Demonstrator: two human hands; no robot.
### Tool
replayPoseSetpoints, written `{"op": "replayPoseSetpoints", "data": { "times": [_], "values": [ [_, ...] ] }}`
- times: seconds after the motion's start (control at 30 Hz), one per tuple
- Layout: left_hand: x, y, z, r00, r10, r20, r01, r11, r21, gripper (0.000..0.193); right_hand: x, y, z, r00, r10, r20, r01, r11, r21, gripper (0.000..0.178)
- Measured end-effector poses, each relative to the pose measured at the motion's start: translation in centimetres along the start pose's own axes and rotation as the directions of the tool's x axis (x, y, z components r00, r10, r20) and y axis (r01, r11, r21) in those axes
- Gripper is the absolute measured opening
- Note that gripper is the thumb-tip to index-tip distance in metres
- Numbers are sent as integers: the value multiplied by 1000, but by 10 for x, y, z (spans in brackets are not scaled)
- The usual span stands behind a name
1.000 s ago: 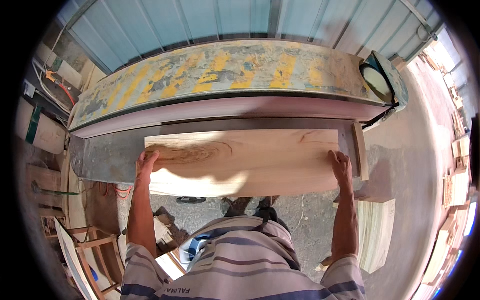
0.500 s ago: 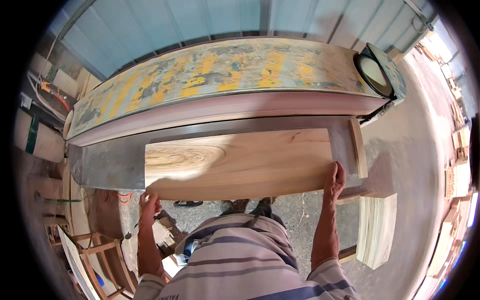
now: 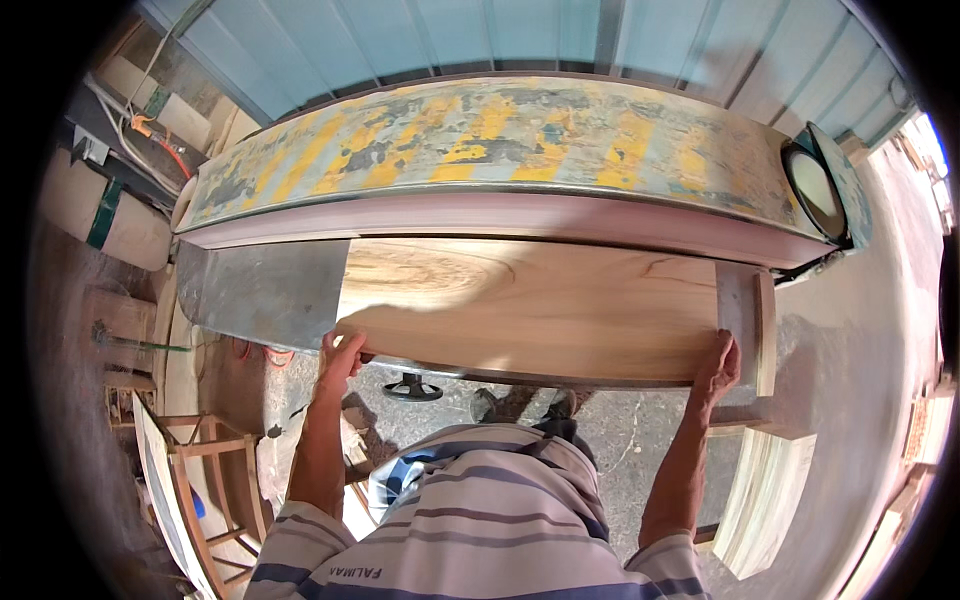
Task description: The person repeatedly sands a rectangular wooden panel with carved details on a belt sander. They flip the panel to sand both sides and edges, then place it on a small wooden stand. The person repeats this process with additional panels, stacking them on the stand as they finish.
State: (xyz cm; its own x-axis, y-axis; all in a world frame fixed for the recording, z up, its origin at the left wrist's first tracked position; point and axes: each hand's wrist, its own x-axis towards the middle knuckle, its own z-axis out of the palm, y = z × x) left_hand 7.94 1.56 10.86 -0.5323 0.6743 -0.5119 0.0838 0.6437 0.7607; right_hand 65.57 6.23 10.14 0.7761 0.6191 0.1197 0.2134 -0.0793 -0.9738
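A wide wooden board (image 3: 530,310) with pale, swirling grain lies on the grey metal table (image 3: 265,285) of a long belt sander (image 3: 480,140). Its far edge meets the foot of the upright pinkish sanding belt (image 3: 500,213). My left hand (image 3: 343,355) grips the board's near left corner, fingers curled at the edge. At the near right corner, my right hand (image 3: 718,365) is closed on the board's end. The undersides of the fingers are partly hidden.
A wooden stop strip (image 3: 765,333) stands at the table's right end. Stacked boards (image 3: 765,500) lie to my right, and a wooden frame (image 3: 205,490) leans at lower left. Below the table edge is a black handwheel (image 3: 412,388). A bluish panel wall (image 3: 450,40) rises behind the sander.
Both hands have pushed the board away from me, closing the gap between its far edge and the belt. My view has shifted, so the scene sits further right.
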Motion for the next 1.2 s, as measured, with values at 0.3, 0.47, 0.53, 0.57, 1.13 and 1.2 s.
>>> {"op": "replayPoseSetpoints", "data": {
  "times": [0.3,0.47,0.53,0.57,1.13,1.2],
  "values": [
    [12,-2,21,990,-14,-141,-8,988,-152,78,9,-6,17,998,49,35,-50,998,24,37],
    [14,4,17,989,-21,-149,1,992,-129,78,8,1,14,996,59,73,-70,983,167,33],
    [14,1,25,987,-4,-158,-50,940,-338,77,1,3,21,996,75,52,-88,941,327,26],
    [16,-1,23,993,-5,-114,-37,931,-363,76,3,20,17,995,17,95,-38,974,223,28],
    [113,-46,-89,956,-57,-289,27,994,-108,57,-72,-14,76,993,98,-60,-100,994,-34,21],
    [75,-29,-63,994,61,-88,-79,972,-221,45,-60,-9,66,984,144,-108,-149,988,-46,23]
  ]
}}
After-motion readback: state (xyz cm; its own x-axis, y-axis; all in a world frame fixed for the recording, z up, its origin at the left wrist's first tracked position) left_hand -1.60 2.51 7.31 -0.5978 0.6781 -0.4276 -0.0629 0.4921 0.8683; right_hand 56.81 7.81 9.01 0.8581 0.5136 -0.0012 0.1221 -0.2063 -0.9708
